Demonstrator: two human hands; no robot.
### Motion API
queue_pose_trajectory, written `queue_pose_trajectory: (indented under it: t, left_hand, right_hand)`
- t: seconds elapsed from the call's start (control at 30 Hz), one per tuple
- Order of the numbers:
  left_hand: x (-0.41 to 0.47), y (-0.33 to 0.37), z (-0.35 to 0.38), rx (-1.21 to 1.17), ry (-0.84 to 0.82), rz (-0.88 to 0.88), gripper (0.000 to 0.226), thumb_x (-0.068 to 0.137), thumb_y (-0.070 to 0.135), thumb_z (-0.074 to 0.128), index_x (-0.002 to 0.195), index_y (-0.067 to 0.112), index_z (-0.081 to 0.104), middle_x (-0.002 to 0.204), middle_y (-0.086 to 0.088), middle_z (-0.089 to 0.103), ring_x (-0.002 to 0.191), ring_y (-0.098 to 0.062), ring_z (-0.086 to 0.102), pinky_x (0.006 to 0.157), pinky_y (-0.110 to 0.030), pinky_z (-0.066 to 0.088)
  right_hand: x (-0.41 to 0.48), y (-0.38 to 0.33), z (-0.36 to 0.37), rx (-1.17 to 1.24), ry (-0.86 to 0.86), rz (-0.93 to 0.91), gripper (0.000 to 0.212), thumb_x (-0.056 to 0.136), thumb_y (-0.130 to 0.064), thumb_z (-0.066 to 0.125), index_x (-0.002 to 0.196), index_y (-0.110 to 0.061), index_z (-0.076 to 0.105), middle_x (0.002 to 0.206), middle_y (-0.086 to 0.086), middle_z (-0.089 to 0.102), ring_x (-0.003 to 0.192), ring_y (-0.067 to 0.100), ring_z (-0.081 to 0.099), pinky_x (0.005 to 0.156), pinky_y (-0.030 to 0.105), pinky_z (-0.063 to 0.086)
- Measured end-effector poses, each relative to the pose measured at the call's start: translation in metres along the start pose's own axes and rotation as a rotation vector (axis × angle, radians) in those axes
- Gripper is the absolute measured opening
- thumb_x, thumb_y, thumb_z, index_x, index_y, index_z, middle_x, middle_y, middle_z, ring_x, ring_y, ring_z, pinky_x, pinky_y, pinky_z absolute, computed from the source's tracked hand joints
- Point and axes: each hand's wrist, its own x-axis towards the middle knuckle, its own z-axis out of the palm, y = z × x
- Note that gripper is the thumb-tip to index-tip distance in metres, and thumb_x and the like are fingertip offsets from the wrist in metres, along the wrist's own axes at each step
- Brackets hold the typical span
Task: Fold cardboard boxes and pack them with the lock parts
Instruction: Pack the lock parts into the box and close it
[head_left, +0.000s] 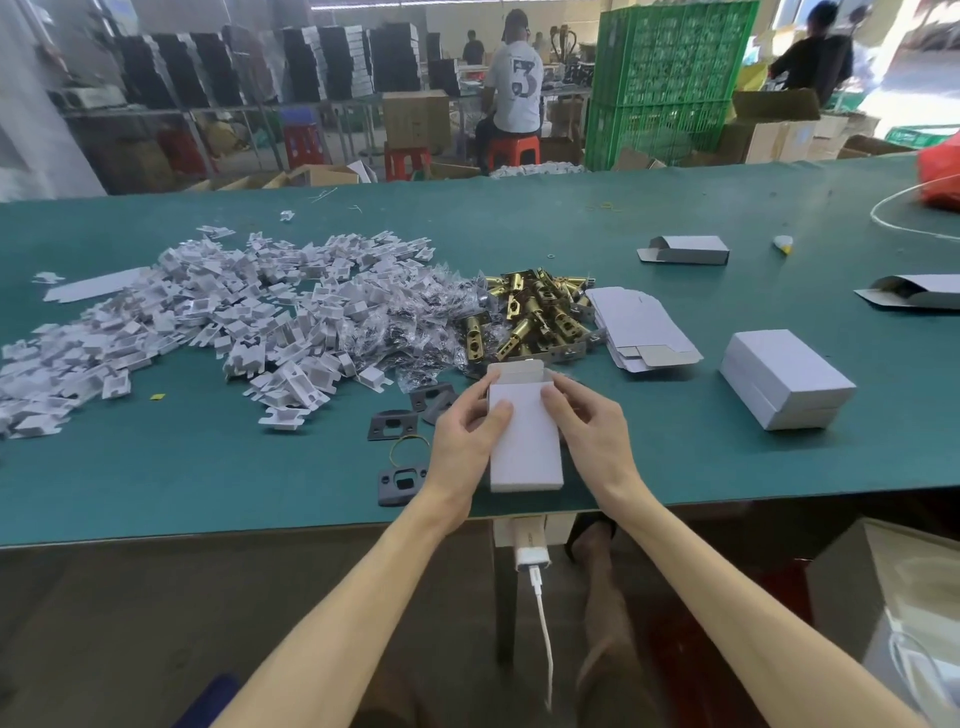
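White cardboard box lies flat on the green table close to its near edge, right in front of us, and we hold it between both hands. Its long axis runs straight away from us. The closed end points at our body and the open end, with its tuck flap standing up, points at the heap of brass-coloured metal latch parts just beyond it. That is the relation we judge the next move to turn on: the mouth faces the parts, so whatever goes in must come from the far side, along the length of the box.

Our left hand grasps the left long edge with the thumb laid over the top face. Our right hand grasps the right long edge, its thumb up by the far corner next to the flap. Both forearms come in from below and converge on the box, wrists low over the table. The right hand sits a little further forward, so we judge it the nearer one to the flap and to the latch parts.

Two dark metal strike plates lie just left of the left hand, and a stack of closed white boxes stands well off to the right
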Motion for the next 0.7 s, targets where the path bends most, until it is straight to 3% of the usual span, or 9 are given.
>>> queue_pose_trajectory:
  t: [0.17,0.27,0.37,0.47,0.6,0.7]
  left_hand:
    - [0.0012,0.0008,-0.0026,-0.079,0.02,-0.045,0.032,0.099,0.021,0.07,0.13,0.021,0.065,0.118,-0.007,0.073,0.106,-0.03,0.071,0.089,-0.053,0.062]
    - [0.002,0.001,-0.0054,-0.153,0.026,-0.084,0.026,0.099,0.017,0.069,0.125,0.015,0.067,0.12,-0.01,0.073,0.104,-0.028,0.07,0.095,-0.057,0.059]
    - [0.0018,0.0021,-0.0067,-0.174,0.003,-0.113,0.027,0.1,0.017,0.068,0.126,0.011,0.066,0.125,-0.017,0.071,0.107,-0.033,0.069,0.096,-0.06,0.057]
    - [-0.0001,0.0032,-0.0066,-0.174,-0.011,-0.117,0.026,0.099,0.017,0.068,0.125,0.011,0.068,0.123,-0.016,0.072,0.106,-0.033,0.069,0.095,-0.063,0.056]
    - [-0.0013,0.0045,-0.007,-0.187,-0.027,-0.117,0.027,0.099,0.016,0.068,0.125,0.012,0.07,0.123,-0.017,0.072,0.102,-0.031,0.069,0.092,-0.06,0.058]
    - [-0.0018,0.0059,-0.0074,-0.211,-0.034,-0.12,0.026,0.098,0.014,0.068,0.124,0.012,0.071,0.122,-0.018,0.072,0.1,-0.03,0.07,0.09,-0.057,0.059]
  right_hand:
    - [-0.0001,-0.0018,-0.0003,-0.042,-0.138,0.005,0.044,0.101,-0.039,0.058,0.143,-0.027,0.055,0.118,-0.006,0.07,0.093,0.01,0.07,0.073,0.03,0.06]
    - [-0.0014,-0.0027,0.0009,-0.085,-0.246,-0.011,0.046,0.101,-0.034,0.06,0.146,-0.028,0.051,0.113,-0.001,0.07,0.093,0.017,0.071,0.075,0.035,0.062]
    - [-0.0018,-0.002,0.0001,-0.093,-0.25,-0.019,0.046,0.1,-0.032,0.061,0.145,-0.025,0.052,0.113,0.002,0.071,0.096,0.02,0.071,0.079,0.041,0.062]
    - [-0.0014,-0.003,-0.0008,-0.089,-0.24,0.0,0.042,0.101,-0.034,0.061,0.141,-0.024,0.055,0.112,0.0,0.07,0.096,0.019,0.071,0.081,0.042,0.062]
    - [-0.0024,-0.0045,0.0012,-0.079,-0.265,-0.015,0.019,0.102,-0.033,0.059,0.121,-0.036,0.058,0.108,-0.001,0.069,0.091,0.017,0.071,0.076,0.038,0.062]
    - [-0.0034,-0.0063,0.0014,-0.073,-0.262,-0.017,0.02,0.103,-0.033,0.057,0.121,-0.027,0.061,0.107,0.002,0.07,0.092,0.019,0.071,0.077,0.041,0.06]
